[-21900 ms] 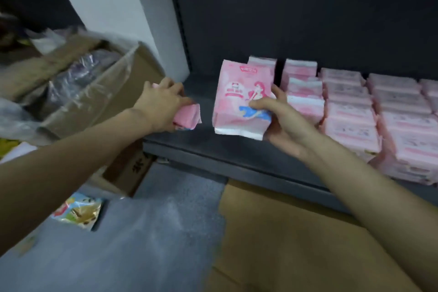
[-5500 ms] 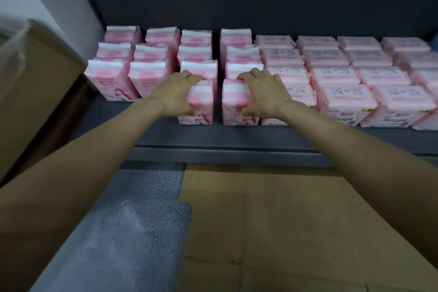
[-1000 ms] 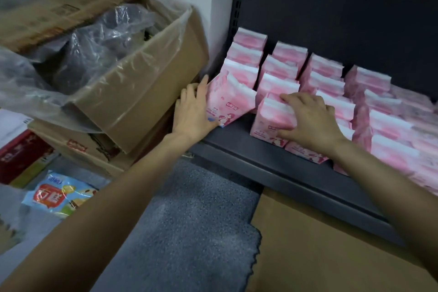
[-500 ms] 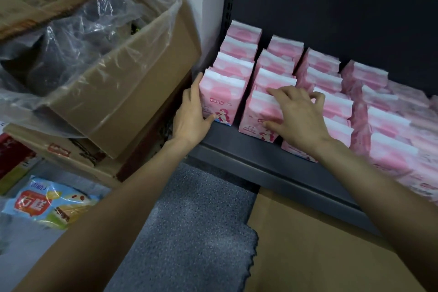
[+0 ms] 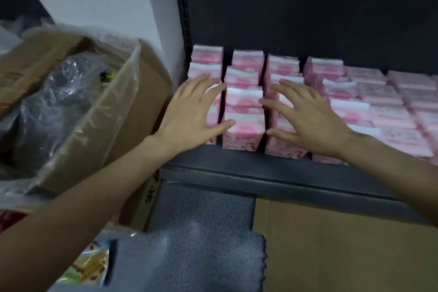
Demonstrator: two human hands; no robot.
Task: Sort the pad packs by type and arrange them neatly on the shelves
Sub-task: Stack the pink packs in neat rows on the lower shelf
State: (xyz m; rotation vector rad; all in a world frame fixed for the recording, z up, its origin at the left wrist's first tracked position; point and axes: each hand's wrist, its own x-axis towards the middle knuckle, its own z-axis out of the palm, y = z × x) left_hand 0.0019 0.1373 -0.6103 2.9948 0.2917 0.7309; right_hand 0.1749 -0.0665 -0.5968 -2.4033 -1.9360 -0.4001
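Straightened since earlier, upright pad packs (image 5: 244,130) at shelf (image 5: 260,173) left corner are flanked by flat-fingered left hand (image 5: 192,116) and right hand (image 5: 305,118); toppling risked if nudged.

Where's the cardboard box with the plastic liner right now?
Head view, left side: the cardboard box sits on the floor against the shelf's left end, beside the left hand.

A shop stockroom: a dark metal shelf (image 5: 260,173) of pink pad packs (image 5: 244,133) beside an opened cardboard carton (image 5: 132,106).
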